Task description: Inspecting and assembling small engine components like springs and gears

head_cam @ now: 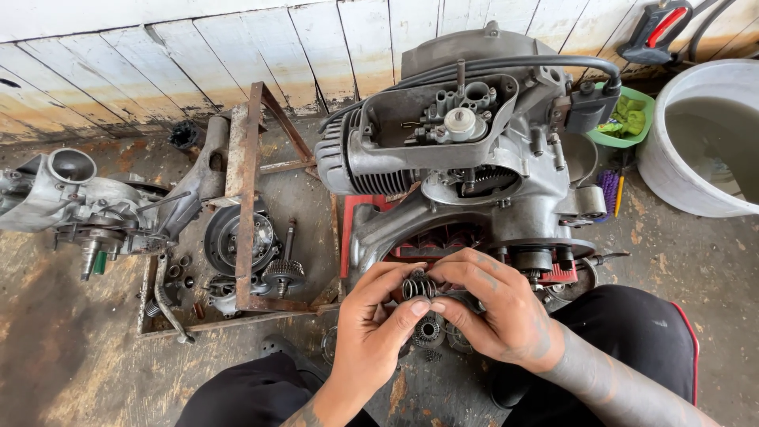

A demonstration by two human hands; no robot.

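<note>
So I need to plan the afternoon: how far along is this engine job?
Early to midway, I'd guess. Done: one engine case is off and lies at left, and gears sit in the metal frame tray. In hand: both the left hand and right hand pinch a small coil spring. Left: the main engine block stands open, loose parts beneath it.

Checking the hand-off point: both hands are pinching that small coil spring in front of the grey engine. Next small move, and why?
Probably lower the small steel coil spring toward the round toothed metal part on the floor just below it. The left hand and right hand both pinch the spring in mid-air, clear of the grey engine case, and that part lies nearest.
</note>
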